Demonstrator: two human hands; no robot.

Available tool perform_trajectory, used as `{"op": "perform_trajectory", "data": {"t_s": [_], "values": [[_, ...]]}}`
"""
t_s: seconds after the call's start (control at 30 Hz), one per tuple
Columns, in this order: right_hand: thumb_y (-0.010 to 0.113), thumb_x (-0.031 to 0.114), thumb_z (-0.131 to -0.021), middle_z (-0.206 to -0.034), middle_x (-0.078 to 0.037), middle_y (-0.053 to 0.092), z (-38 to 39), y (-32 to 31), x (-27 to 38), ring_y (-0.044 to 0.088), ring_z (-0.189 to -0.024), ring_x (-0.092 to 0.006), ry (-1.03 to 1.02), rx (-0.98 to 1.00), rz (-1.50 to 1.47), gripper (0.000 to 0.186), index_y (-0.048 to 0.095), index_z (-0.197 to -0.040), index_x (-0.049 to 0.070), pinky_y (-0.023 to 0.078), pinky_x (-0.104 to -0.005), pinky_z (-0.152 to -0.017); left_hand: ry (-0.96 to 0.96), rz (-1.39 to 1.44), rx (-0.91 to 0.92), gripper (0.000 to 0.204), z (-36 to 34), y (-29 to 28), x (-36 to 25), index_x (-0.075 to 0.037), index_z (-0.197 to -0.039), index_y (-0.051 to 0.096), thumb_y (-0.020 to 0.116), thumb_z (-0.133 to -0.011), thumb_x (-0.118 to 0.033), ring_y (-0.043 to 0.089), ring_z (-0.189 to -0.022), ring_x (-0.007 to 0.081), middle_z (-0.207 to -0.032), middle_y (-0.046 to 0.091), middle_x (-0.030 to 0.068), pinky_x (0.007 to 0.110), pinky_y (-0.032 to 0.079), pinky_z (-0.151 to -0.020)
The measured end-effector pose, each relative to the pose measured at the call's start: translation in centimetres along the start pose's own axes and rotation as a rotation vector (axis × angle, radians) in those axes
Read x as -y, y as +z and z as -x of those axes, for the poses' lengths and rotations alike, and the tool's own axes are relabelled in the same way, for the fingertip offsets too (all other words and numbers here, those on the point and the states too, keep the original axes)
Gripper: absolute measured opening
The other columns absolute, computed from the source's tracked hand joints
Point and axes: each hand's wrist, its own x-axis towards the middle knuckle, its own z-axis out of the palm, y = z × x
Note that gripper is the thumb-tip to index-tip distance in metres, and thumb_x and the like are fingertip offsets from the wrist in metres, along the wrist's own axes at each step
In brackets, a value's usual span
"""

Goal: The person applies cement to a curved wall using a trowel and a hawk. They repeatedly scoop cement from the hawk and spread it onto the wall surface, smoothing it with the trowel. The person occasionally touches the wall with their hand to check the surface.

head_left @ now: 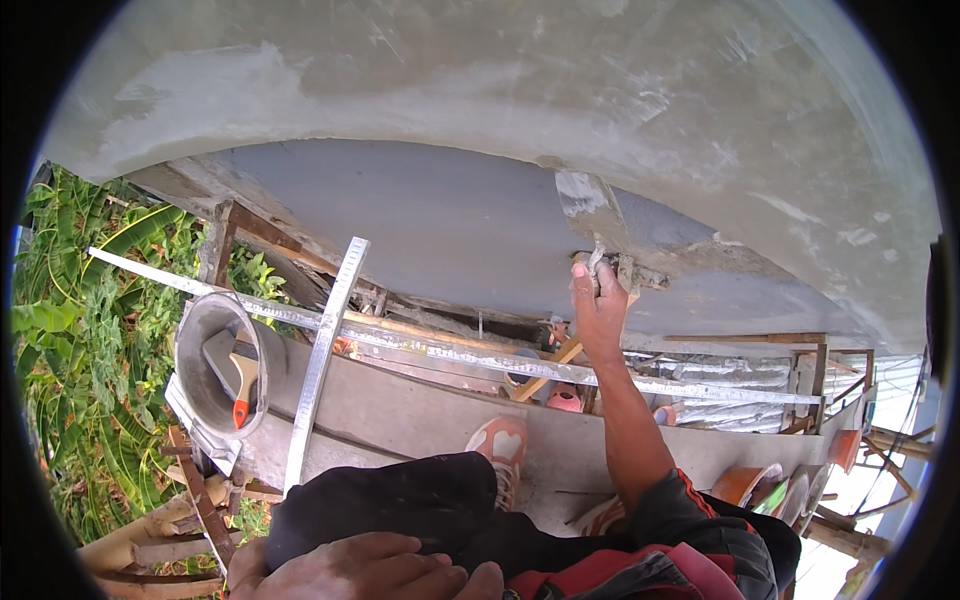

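right hand (600,305), right of centre: fingers wrapped round trowel (592,212), def the nearer hand | blade sits just above fingers, long axis up and slightly left | left hand (370,572), bottom edge: can't tell if it's holding anything

Paintbrush (245,375) in the bucket (193,350) at left, short bar (326,365) right of it, trowel (597,215) farther right

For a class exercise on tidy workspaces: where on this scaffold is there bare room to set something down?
Bare plank shows between the shorter metal straightedge and the pink shoe, and between that shoe and the right forearm. Crowded: bucket with paintbrush at left, rounded containers at right.
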Motion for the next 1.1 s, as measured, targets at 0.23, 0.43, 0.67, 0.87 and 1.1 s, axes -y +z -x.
{"op": "perform_trajectory", "data": {"t_s": [0.23,0.43,0.67,0.87,1.1], "values": [[0.069,0.028,-0.113,-0.075,-0.010,0.064,0.1,-0.4,0.5,0.059,-0.068,-0.0175,0.201,-0.077,-0.267,0.033,0.065,-0.096,0.000,0.049,-0.0380,-0.065,-0.023,0.014,0.051,0.050,0.6,-0.5,-0.2,0.006,-0.120,0.072,0.077,-0.081,-0.026,0.075,-0.084,0.0270,-0.094,0.076,0.0115,0.040,0.060,-0.083],[0.065,0.033,-0.115,-0.075,0.001,0.060,-1.5,0.6,0.4,0.054,-0.066,-0.0072,-0.045,0.046,0.066,0.035,0.065,-0.096,0.004,0.043,-0.0277,-0.059,0.007,-0.003,0.011,0.051,0.7,-0.2,-0.2,0.007,-0.120,0.072,0.078,-0.081,-0.026,0.074,-0.081,0.0268,-0.091,0.074,0.0108,0.040,0.060,-0.083],[0.067,0.034,-0.114,-0.075,0.000,0.061,-1.2,0.3,-0.6,0.053,-0.065,-0.0071,-0.020,0.016,0.007,0.036,0.065,-0.096,0.003,0.043,-0.0290,-0.059,0.016,-0.008,-0.007,0.051,0.6,-0.1,0.1,0.007,-0.119,0.072,0.078,-0.081,-0.025,0.074,-0.080,0.0268,-0.090,0.073,0.0100,0.040,0.060,-0.080],[0.068,0.035,-0.114,-0.074,-0.008,0.057,-2.2,1.2,1.1,0.054,-0.068,-0.0189,0.045,0.070,0.037,0.041,0.060,-0.094,-0.001,0.047,-0.0380,-0.066,0.001,-0.007,-0.002,0.048,0.4,-0.3,0.0,0.006,-0.118,0.072,0.078,-0.083,-0.026,0.072,-0.077,0.0261,-0.086,0.070,0.0091,0.039,0.058,-0.076],[0.064,0.034,-0.116,-0.076,0.003,0.057,-1.5,-1.9,-1.0,0.050,-0.069,-0.0057,0.090,-0.040,-0.237,0.039,0.061,-0.091,0.004,0.042,-0.0274,-0.061,0.022,0.016,-0.003,0.051,0.2,0.0,0.6,0.007,-0.119,0.072,0.080,-0.083,-0.028,0.074,-0.082,0.0277,-0.091,0.074,0.0119,0.040,0.060,-0.079]]}}
